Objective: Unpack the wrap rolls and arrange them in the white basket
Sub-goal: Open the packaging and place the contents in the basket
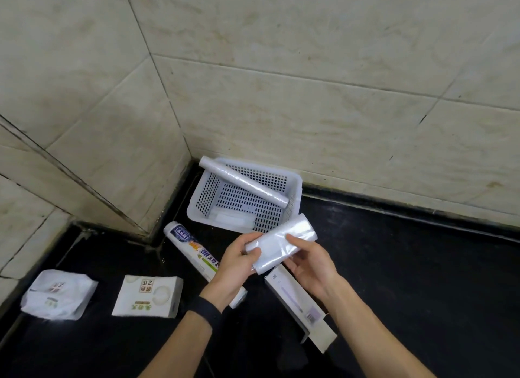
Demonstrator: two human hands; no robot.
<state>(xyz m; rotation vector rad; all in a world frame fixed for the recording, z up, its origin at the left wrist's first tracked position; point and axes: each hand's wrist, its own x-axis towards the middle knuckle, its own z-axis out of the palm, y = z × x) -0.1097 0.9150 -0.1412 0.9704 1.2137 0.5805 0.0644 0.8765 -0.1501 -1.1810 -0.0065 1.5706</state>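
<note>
Just near of the white basket, your left hand and right hand both have fingers curled around a clear wrap roll. Another thin roll leans across the basket's rim.

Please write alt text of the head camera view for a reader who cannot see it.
Both hands, left hand and right hand, hold a clear wrap roll above a black counter, near a white basket. A long roll leans across the basket's rim; a printed roll lies beside it.
</note>
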